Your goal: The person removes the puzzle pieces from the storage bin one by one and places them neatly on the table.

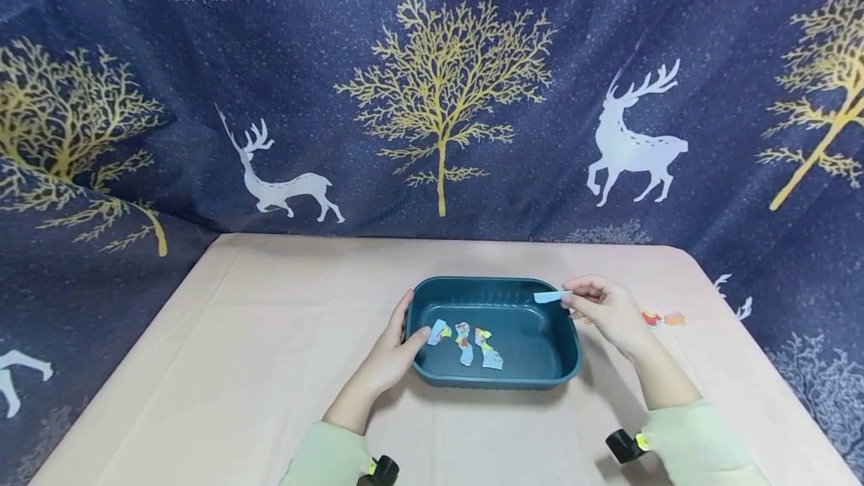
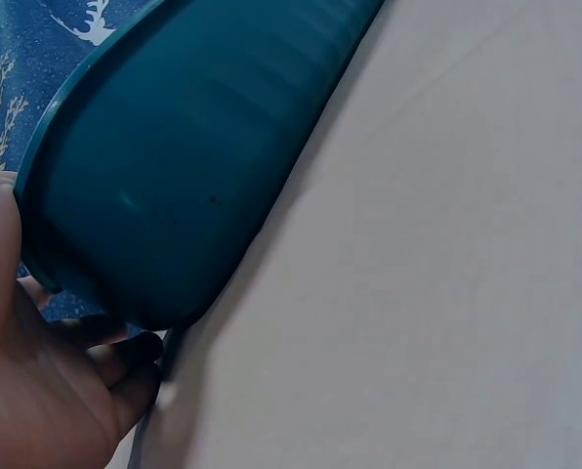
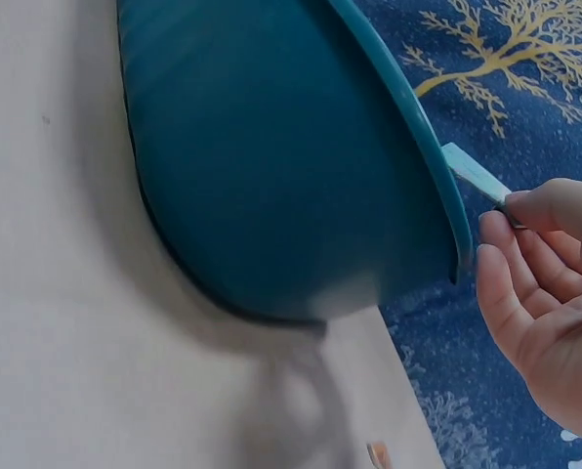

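A dark teal rectangular basin (image 1: 529,340) sits on the table. My left hand (image 1: 391,351) grips its left end, thumb over the rim and fingers along the outer wall. Between thumb and fingers, my right hand (image 1: 607,313) pinches a small light-blue strip (image 1: 550,296) above the basin's far right corner. In the right wrist view the strip (image 3: 475,174) shows beyond the rim. Three torn-looking, colourful pieces lie on the basin floor: a left piece (image 1: 439,331) near my left thumb, a middle piece (image 1: 464,343) and a right piece (image 1: 489,349).
Right of my right hand, a red-and-yellow piece (image 1: 651,318) and an orange piece (image 1: 675,318) lie on the table. A pale cloth (image 1: 223,366) covers the table. Behind it hangs a dark blue curtain (image 1: 378,171) printed with deer and trees.
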Motion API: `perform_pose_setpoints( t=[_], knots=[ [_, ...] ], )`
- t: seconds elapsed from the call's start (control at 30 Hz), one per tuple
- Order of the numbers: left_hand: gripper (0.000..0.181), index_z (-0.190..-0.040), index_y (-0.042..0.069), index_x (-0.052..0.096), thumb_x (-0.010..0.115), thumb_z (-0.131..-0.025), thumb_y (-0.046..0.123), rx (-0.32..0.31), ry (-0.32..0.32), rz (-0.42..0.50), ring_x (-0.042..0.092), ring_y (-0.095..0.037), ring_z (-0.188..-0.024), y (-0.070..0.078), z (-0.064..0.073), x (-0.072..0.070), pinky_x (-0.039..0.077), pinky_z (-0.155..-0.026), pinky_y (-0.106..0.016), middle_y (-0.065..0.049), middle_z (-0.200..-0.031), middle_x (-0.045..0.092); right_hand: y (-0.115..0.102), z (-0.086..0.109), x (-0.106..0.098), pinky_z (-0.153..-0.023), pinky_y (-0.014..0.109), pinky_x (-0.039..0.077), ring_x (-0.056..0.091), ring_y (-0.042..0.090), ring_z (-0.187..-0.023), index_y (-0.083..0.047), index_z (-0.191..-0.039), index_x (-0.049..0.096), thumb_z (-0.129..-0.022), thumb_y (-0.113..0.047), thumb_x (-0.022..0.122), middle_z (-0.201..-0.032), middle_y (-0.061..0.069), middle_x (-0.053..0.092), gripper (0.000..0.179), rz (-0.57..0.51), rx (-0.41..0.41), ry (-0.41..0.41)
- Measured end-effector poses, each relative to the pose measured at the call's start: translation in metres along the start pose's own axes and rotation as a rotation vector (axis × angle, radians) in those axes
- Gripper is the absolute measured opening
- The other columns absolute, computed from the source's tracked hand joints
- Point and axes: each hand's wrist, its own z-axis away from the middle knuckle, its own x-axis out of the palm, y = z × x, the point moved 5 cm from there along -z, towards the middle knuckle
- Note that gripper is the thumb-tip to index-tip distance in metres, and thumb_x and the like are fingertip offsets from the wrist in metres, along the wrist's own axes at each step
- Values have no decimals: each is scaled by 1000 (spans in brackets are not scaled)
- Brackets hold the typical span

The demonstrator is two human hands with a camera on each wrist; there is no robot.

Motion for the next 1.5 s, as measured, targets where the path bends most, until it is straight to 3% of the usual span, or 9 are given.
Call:
perform_pose_setpoints(
  t=[0.17, 0.33, 0.67, 0.77, 0.93, 1.07, 1.13, 1.23, 1.5],
  knots=[
    [65, -145, 28, 8, 48, -92, 29, -2, 11, -6, 13, -26, -136, 1, 0, -1, 19, -105, -51, -3, -150, 12, 3, 3, -13, -57, 26, 53, 63, 10, -65, -8, -96, 62, -84, -5, 61, -78, -5, 66, 13, -107, 9, 17],
    [65, -144, 32, 8, 47, -92, 31, -20, 7, -13, 12, -24, -137, 0, -1, 0, 18, -106, -50, 0, -150, 11, 9, 8, -27, -60, 27, 53, 65, 9, -69, -1, -99, 60, -84, -2, 60, -77, -2, 66, 15, -198, 6, 41],
    [66, -145, 29, 8, 47, -92, 31, -16, 14, -26, 12, -23, -137, 0, -5, -1, 17, -106, -49, 2, -150, 10, 20, 15, -62, -62, 21, 53, 65, 8, -71, -10, -99, 61, -84, -3, 59, -80, -3, 67, 16, -341, 81, 103],
    [65, -144, 32, 8, 47, -92, 31, -14, 13, -24, 12, -22, -137, 0, -5, -2, 17, -107, -49, 2, -150, 11, 46, 13, -83, -62, 22, 53, 66, 11, -72, -7, -103, 60, -84, -3, 59, -82, 0, 67, 20, -384, 79, 119],
    [65, -144, 32, 8, 47, -93, 29, -3, 5, -8, 12, -24, -137, 0, -4, -2, 17, -107, -49, 0, -150, 11, 113, 8, -126, -62, 26, 53, 67, 14, -71, 1, -115, 55, -83, -6, 62, -85, 4, 68, 34, -376, 66, 192],
    [65, -144, 30, 8, 47, -93, 29, -1, -6, -6, 12, -24, -137, 0, -4, 1, 16, -107, -49, -2, -150, 11, 139, 20, -153, -61, 27, 53, 67, 14, -70, 5, -120, 50, -81, -5, 64, -87, 4, 67, 43, -413, 106, 275],
    [65, -144, 30, 7, 47, -93, 29, -8, -13, -4, 12, -25, -137, 3, -3, 2, 15, -107, -49, -3, -150, 11, 142, 29, -163, -61, 26, 53, 67, 14, -69, 3, -119, 53, -79, -5, 66, -90, 2, 67, 43, -430, 125, 311],
    [65, -144, 30, 8, 47, -92, 30, -18, -12, -13, 13, -24, -137, 2, -4, 2, 16, -107, -49, -1, -150, 12, 122, 45, -167, -61, 25, 53, 66, 12, -70, -5, -112, 61, -78, -6, 68, -90, -3, 65, 35, -421, 192, 340],
    [65, -144, 29, 9, 48, -92, 31, -25, 0, -8, 12, -22, -137, -2, -7, 0, 16, -107, -50, 2, -150, 12, 114, 54, -188, -58, 24, 53, 67, 11, -66, -11, -101, 67, -78, -5, 67, -81, -4, 69, 24, -390, 258, 380]
  ],
)
